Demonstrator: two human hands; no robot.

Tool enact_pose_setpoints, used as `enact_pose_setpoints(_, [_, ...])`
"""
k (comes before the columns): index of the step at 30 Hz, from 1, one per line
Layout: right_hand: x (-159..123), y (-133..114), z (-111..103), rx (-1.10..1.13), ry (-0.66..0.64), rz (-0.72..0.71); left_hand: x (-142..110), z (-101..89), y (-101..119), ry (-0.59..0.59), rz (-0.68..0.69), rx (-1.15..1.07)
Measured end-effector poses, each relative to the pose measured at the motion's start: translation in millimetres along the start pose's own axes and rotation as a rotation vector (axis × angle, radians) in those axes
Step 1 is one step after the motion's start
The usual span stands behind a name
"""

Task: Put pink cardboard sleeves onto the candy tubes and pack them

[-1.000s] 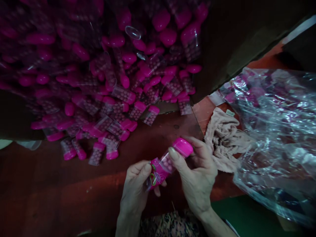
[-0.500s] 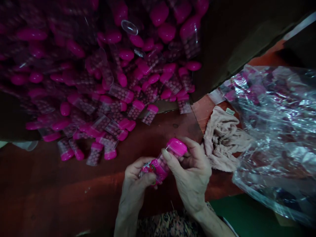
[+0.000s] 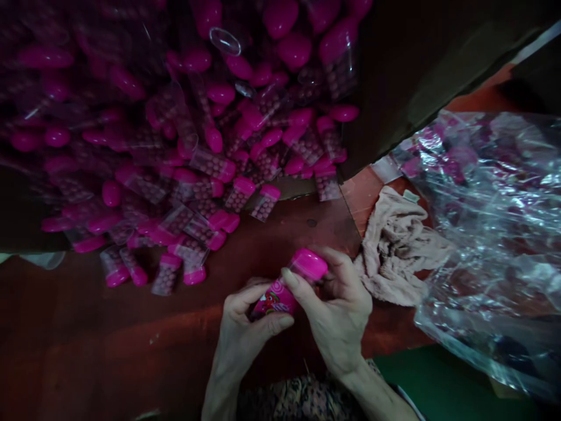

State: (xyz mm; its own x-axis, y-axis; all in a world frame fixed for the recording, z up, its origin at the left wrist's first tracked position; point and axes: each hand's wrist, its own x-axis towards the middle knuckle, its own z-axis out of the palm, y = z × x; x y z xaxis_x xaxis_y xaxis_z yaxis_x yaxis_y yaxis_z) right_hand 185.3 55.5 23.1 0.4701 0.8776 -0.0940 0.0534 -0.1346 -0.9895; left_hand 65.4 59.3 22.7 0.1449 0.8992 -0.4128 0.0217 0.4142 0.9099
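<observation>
Between my two hands is a small candy bottle (image 3: pixel 310 265) with a glossy pink cap, tilted so the cap points up and to the right. A pink printed sleeve (image 3: pixel 275 299) with a red cartoon figure wraps its body. My left hand (image 3: pixel 245 330) grips the sleeved lower end, thumb along the near side. Near the cap, my right hand (image 3: pixel 335 318) pinches the bottle, its thumb on the front; its other fingers are partly hidden behind. Ahead lies a big heap of similar clear bottles (image 3: pixel 166 273) with pink caps and small round balls inside, without printed sleeves.
The heap spills from a dark box (image 3: pixel 394 88) onto the reddish-brown table (image 3: pixel 109 351). To the right are a crumpled beige cloth (image 3: pixel 390 251) and a large clear plastic bag (image 3: pixel 495 251) with pink pieces in it. A green surface (image 3: pixel 442 380) shows at lower right.
The printed sleeve has moved up the bottle toward the cap and now covers more of its body. My left thumb has slid a little to the right.
</observation>
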Motion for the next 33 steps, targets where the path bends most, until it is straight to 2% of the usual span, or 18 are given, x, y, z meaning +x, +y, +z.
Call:
enact_pose_setpoints(3, [4,-2,-2,0.039,-0.033,0.050,3,-6.0,11,-0.055,0.060,0.106])
enact_pose_setpoints(6, [5,-4,-2,0.053,-0.060,0.051,3,-8.2,12,-0.076,-0.034,0.094])
enact_pose_setpoints(10, [3,-2,-7,0.033,-0.071,0.009,-2,1.4,1,-0.054,-0.204,-0.168])
enact_pose_setpoints(13, [4,0,-13,0.031,-0.061,-0.047,-3,14.0,-4,-0.002,-0.226,-0.285])
enact_pose_setpoints(15, [6,0,-17,0.045,-0.037,-0.060,-2,19.5,-3,0.007,-0.186,-0.167])
enact_pose_setpoints(17, [8,-2,-20,0.082,-0.026,-0.031,0,20.9,3,-0.049,-0.121,0.030])
enact_pose_setpoints(20, [11,-5,-23,0.200,-0.078,0.061,2,18.4,16,-0.144,0.005,0.271])
enact_pose_setpoints(22, [11,-6,-24,0.289,-0.122,0.111,2,17.0,22,-0.170,0.046,0.326])
enact_pose_setpoints(24, [10,-8,-27,0.314,-0.129,0.107,1,16.8,23,-0.178,0.019,0.282])
enact_pose_setpoints(29, [5,-12,-32,0.186,-0.058,-0.043,-2,18.1,16,-0.251,-0.063,-0.001])
enact_pose_setpoints(33, [2,-12,-31,0.132,-0.035,-0.118,-3,19.7,13,-0.224,-0.073,-0.028])
